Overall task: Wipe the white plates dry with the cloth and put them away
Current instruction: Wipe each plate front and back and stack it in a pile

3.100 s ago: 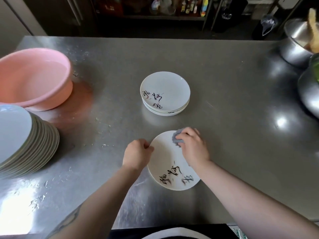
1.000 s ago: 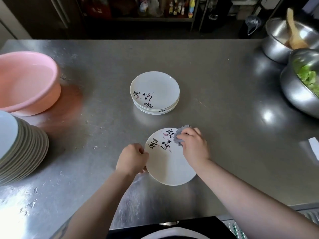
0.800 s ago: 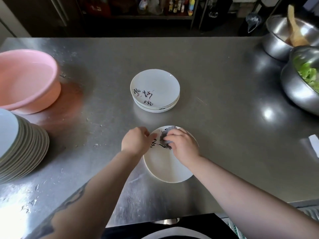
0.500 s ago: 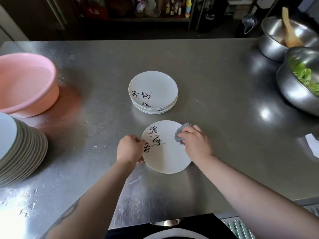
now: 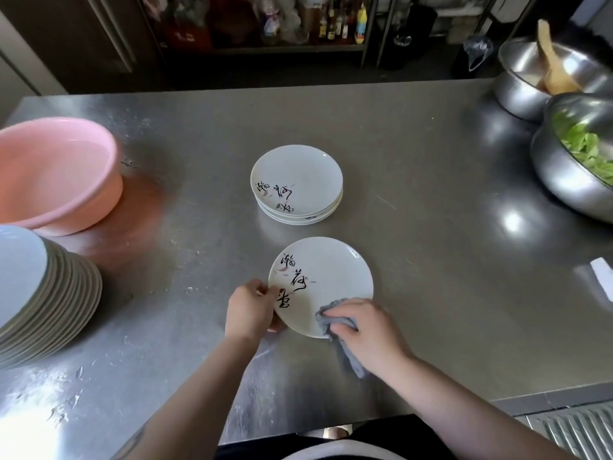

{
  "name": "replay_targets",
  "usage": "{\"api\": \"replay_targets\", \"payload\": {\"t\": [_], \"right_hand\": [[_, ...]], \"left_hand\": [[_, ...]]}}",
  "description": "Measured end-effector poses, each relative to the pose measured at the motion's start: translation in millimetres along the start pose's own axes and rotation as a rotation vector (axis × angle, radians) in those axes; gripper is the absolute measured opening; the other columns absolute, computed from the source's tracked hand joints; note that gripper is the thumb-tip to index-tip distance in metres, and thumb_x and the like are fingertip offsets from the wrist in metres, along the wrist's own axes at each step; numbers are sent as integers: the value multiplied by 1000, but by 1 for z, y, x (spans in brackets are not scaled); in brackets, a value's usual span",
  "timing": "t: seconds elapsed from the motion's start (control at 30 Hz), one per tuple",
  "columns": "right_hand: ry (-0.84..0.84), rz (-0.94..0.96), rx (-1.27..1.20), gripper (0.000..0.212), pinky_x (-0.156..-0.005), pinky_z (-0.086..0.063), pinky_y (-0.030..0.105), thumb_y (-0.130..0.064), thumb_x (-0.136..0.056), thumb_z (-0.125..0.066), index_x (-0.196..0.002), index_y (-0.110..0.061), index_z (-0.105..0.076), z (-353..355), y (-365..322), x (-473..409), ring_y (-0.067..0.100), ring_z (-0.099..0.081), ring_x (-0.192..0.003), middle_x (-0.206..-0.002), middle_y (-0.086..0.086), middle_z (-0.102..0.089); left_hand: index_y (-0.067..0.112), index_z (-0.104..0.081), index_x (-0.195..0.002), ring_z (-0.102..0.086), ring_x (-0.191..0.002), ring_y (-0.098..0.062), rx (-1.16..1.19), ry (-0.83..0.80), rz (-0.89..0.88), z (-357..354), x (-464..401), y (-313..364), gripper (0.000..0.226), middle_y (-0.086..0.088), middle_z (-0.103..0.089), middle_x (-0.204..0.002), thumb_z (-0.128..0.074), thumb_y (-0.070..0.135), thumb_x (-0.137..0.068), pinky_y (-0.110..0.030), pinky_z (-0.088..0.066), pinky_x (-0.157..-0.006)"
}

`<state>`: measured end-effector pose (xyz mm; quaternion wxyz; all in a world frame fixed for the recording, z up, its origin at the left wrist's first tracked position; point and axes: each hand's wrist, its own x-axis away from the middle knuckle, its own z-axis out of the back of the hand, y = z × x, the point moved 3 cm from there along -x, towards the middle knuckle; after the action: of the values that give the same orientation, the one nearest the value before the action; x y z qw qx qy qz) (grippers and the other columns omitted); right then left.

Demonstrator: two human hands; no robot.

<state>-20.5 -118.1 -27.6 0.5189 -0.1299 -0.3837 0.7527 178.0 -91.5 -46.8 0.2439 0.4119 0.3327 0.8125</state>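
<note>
A white plate (image 5: 328, 277) with black brush writing lies on the steel table (image 5: 414, 200) near me. My left hand (image 5: 250, 310) grips its left rim, thumb on top. My right hand (image 5: 365, 330) holds a grey cloth (image 5: 326, 318) and presses it on the plate's near right edge; the cloth's tail hangs below my wrist. Just beyond, a short stack of the same plates (image 5: 297, 184) sits at the table's middle. A tall stack of plates (image 5: 39, 293) stands at the left edge.
A pink basin (image 5: 56, 174) sits at the far left. Two steel bowls are at the right: one with greens (image 5: 577, 161), one behind with a wooden spoon (image 5: 537, 71). A white slip (image 5: 602, 280) lies at the right edge. Dark shelves stand beyond the table.
My right hand has swept the cloth from the plate's far right edge round to its near right edge. The plate has been turned under my left hand.
</note>
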Motion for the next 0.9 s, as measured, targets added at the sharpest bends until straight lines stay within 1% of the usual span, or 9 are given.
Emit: {"api": "replay_targets", "payload": {"t": [0.07,0.17,0.27,0.37,0.43,0.53,0.63,0.73,0.9], "right_hand": [[117,-100,-248,45,-75,-41,3,3,-79,-66,-78,-41,-74,22,5,1,-3,-63,-83,-82,-24,-69],[299,-128,-408,51,-73,-56,25,5,-80,-67,-78,-46,-70,53,14,8,-7,-64,-68,-75,-23,-72],[363,-155,-478,43,-78,-58,43,3,-81,-69,-83,-40,-72,60,21,11,-2,-66,-71,-81,-17,-74],[345,-181,-530,42,-72,-58,53,3,-81,-69,-82,-38,-73,51,19,13,2,-67,-67,-77,-13,-74],[345,-186,-541,43,-71,-58,54,3,-80,-70,-81,-40,-72,46,19,16,1,-67,-66,-76,-12,-74],[351,-192,-543,42,-71,-58,54,2,-80,-71,-81,-39,-72,44,22,18,3,-67,-68,-78,-10,-74],[357,-194,-549,39,-73,-57,54,2,-80,-71,-82,-38,-73,46,23,20,6,-67,-71,-80,-9,-75],[375,-189,-552,37,-77,-57,52,1,-80,-72,-84,-36,-74,52,22,20,10,-68,-74,-83,-9,-75],[443,-130,-527,33,-73,-56,24,0,-79,-73,-90,-31,-76,64,15,23,-4,-67,-73,-82,-19,-74]], "left_hand": [[9,-64,-84,-69,-58,-29,-69,23,-98,11,7,-8,10,-6,-70,-66,-61,16,-91,-42,-59,-58],[25,-68,-91,-63,-67,-7,-274,202,-448,18,32,-11,10,11,-67,-73,-71,19,-83,-30,-53,-65],[20,-74,-90,-64,-84,-9,-335,18,-810,-5,50,-10,19,9,-68,-91,-82,13,-75,-28,-52,-74],[17,-78,-86,-68,-94,-23,-430,-112,-920,-23,49,-9,28,3,-72,-100,-92,22,-62,-34,-54,-83],[16,-78,-80,-70,-94,-23,-472,-113,-953,-30,45,-9,36,3,-74,-98,-96,25,-50,-37,-56,-83],[21,-78,-76,-71,-89,-17,-490,-98,-995,-36,41,-10,39,7,-74,-96,-98,27,-43,-29,-57,-76],[27,-77,-80,-68,-94,-13,-520,-71,-1072,-38,40,-15,24,14,-74,-101,-89,35,-61,-23,-53,-78],[23,-78,-85,-68,-98,-11,-501,17,-1214,-35,43,-18,16,13,-74,-105,-69,36,-83,-27,-51,-83],[17,-75,-88,-65,-84,-9,-389,279,-1266,-14,52,11,23,9,-74,-92,-58,30,-94,-25,-49,-73]]}}
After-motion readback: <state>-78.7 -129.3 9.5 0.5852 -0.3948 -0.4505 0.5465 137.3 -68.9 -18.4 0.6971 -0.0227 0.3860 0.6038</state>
